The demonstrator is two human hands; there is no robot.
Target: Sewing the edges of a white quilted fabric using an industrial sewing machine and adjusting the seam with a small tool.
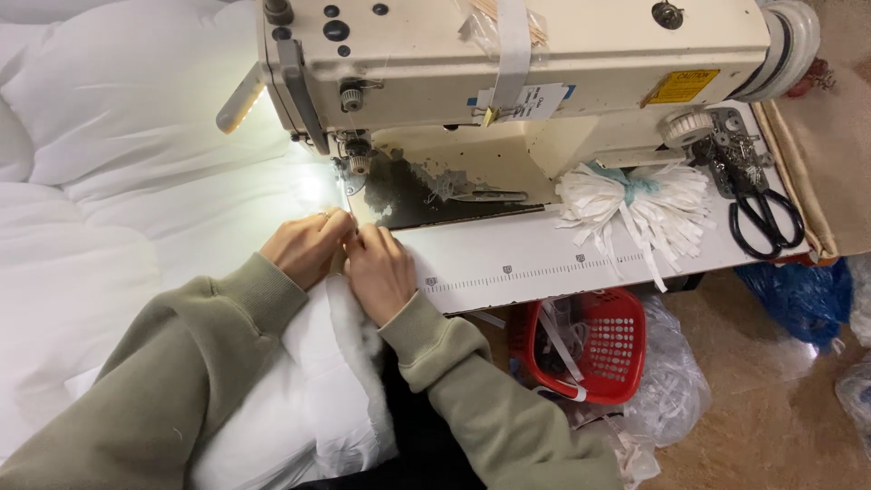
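Here, far left of the left hand, a big white quilt [109, 209], puffy and soft, with fat lumps. Next, left hand [304, 245], fingers bent and pinched on the quilt edge. Right beside it and touching, right hand [379, 270], pinched on the same edge too, with fluffy stuffing just under it. Both in green sleeves [454, 363].

Just above the fingers, the needle [349, 177] of a cream metal machine [590, 54], lit by a small lamp. Looks like the step of lining up the edge for sewing. Next move, most likely: a slow, straight push, with fingertips kept away from the needle.

Right of the right hand, a smooth white table [508, 249] with ruler marks. Farther right, a bunch of flat white strips [635, 204], floppy like ribbons. Farthest right, black scissors [767, 222]. Below and right of the right hand, a red plastic basket [608, 349] full of little holes.
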